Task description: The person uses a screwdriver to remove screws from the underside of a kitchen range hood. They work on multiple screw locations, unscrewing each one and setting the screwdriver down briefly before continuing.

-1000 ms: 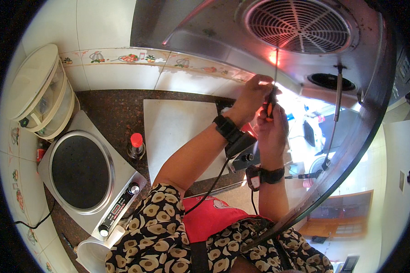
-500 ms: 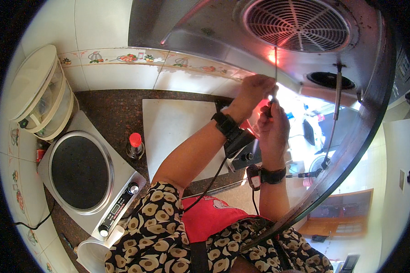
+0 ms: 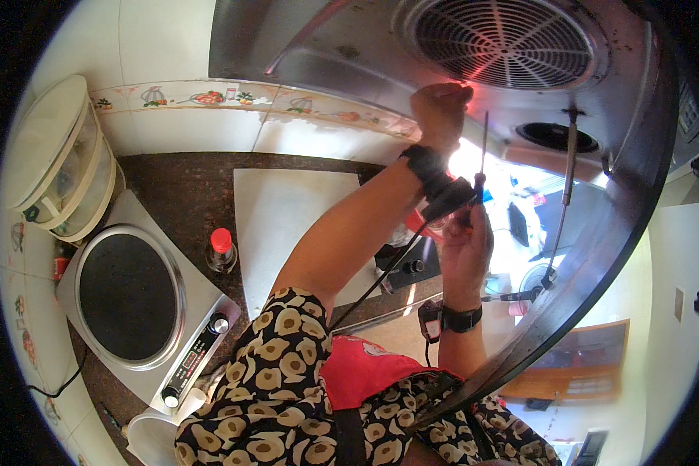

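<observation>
My left hand (image 3: 440, 111) is up against the underside of a metal range hood (image 3: 349, 46), just below its round vent grille (image 3: 505, 48). Its fingers are pinched together at the hood's surface; whatever lies between them is too small or hidden to name. Lower and to the right, my right hand (image 3: 467, 252) grips a screwdriver (image 3: 483, 151) by its dark handle. The thin shaft points upward, its tip apart from the hood. Both wrists wear dark straps with small devices and cables. A reddish glow lights the metal around my left hand.
On the dark counter stand a round-plate electric cooker (image 3: 128, 295), a red-capped bottle (image 3: 221, 252) and a white board (image 3: 287, 225). A tiered cream container (image 3: 66, 163) sits at the far left. The hood's curved edge (image 3: 598, 299) sweeps along my right; a thin rod (image 3: 569, 167) hangs there.
My left hand has left the screwdriver shaft and risen to the hood. The screwdriver, in my right hand, has come down from the hood's surface.
</observation>
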The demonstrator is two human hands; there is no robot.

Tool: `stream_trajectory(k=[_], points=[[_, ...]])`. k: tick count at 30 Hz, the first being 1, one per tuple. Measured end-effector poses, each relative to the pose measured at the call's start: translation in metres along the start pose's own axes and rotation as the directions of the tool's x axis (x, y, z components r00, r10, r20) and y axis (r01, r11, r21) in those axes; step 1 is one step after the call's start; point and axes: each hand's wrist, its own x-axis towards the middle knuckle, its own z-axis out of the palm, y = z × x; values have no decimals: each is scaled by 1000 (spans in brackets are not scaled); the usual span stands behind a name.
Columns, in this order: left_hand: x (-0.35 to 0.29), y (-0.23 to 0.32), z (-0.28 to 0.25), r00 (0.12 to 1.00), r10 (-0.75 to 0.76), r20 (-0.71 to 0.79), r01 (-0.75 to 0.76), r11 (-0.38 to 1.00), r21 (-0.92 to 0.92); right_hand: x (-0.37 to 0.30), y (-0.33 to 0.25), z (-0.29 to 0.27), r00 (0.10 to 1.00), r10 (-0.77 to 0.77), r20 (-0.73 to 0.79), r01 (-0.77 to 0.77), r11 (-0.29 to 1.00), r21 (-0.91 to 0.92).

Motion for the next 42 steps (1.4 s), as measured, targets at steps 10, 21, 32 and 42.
stream_trajectory(k=[10,21,32,42], points=[[4,-8,-1,990,100,98,-101,995,4,-3,-3,-13,998,20,-62,-17,999,38],[-32,38,-16,848,-466,253,436,884,171,22,-1,4,996,-36,-76,29,994,-102],[-26,27,-22,966,-210,148,208,978,30,33,21,3,995,103,-2,-103,994,47],[-24,33,-23,936,-231,266,184,964,190,35,25,2,986,114,121,-124,990,74]])
